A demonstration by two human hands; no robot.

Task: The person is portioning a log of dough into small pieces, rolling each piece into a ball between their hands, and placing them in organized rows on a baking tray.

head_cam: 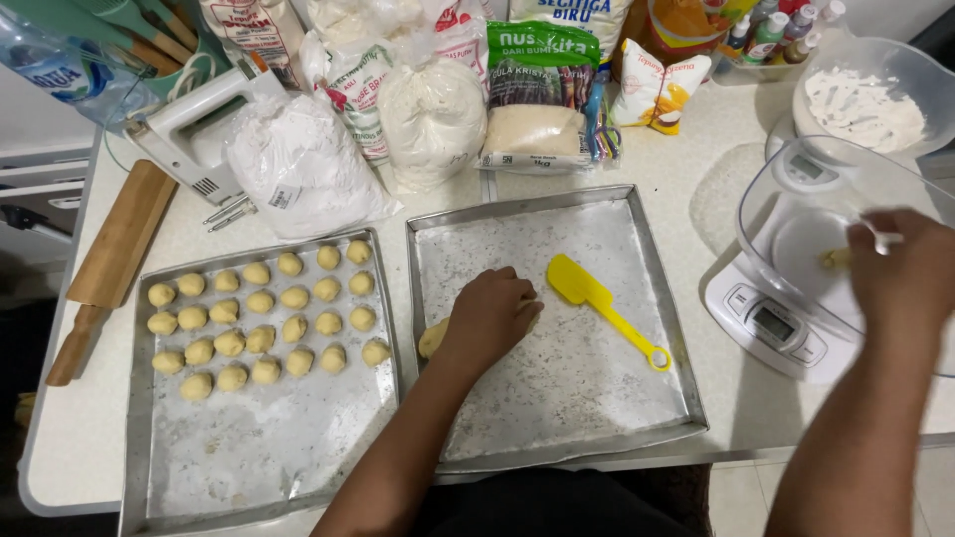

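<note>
My left hand (489,316) rests on a lump of pale dough (433,338) lying on the floured middle metal tray (557,418). A yellow spatula (607,306) lies on the same tray, just right of that hand. My right hand (903,267) is over the clear bowl (776,194) on the white kitchen scale (766,323) and pinches a thin white utensil handle (883,239), with a small bit of dough (834,259) near its tip. The left tray (259,447) carries several rows of small dough balls (261,318).
Bags of flour and sugar (428,109) stand along the back of the counter. A hand mixer (204,129) and a wooden rolling pin (109,264) lie at the left. Another clear bowl with white powder (865,99) stands at the back right.
</note>
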